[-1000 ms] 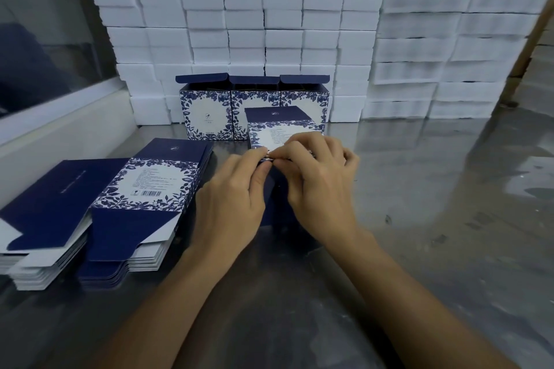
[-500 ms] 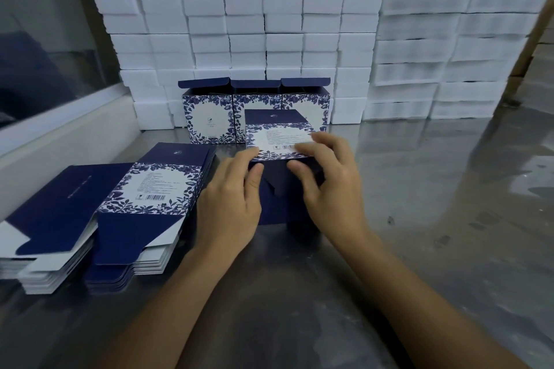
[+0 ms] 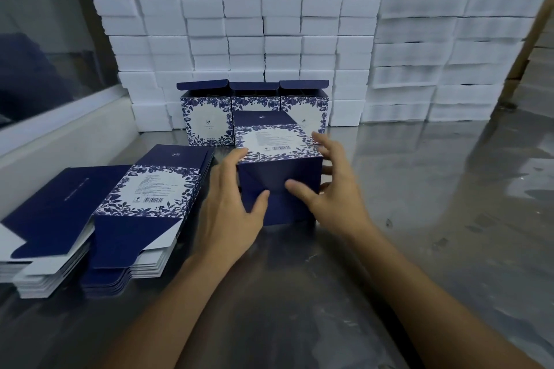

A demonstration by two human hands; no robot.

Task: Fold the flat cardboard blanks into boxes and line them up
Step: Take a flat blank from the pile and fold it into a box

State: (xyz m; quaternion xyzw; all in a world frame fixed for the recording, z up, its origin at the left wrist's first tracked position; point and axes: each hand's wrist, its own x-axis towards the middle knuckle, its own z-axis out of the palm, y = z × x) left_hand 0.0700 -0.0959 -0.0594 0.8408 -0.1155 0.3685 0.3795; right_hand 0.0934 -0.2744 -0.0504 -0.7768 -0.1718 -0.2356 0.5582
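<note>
A folded blue box with a white floral label (image 3: pixel 278 144) lies on its side on the metal table (image 3: pixel 419 234), its dark blue closed bottom facing me. My left hand (image 3: pixel 230 207) holds its left edge, thumb pressing the bottom face. My right hand (image 3: pixel 335 189) wraps the right edge, thumb on the same face, fingers spread along the side. Behind it, three finished boxes (image 3: pixel 207 120) stand in a row with lids open. Two stacks of flat blanks (image 3: pixel 150 189) (image 3: pixel 54 204) lie at the left.
A wall of white foam blocks (image 3: pixel 239 24) fills the back of the table, with more stacks at the right (image 3: pixel 449 54). A white ledge under a window (image 3: pixel 60 135) borders the left side.
My hands left the box's top edge, where they were tucking flaps, and slid to its two sides. The bottom face now shows closed, and the view moved closer.
</note>
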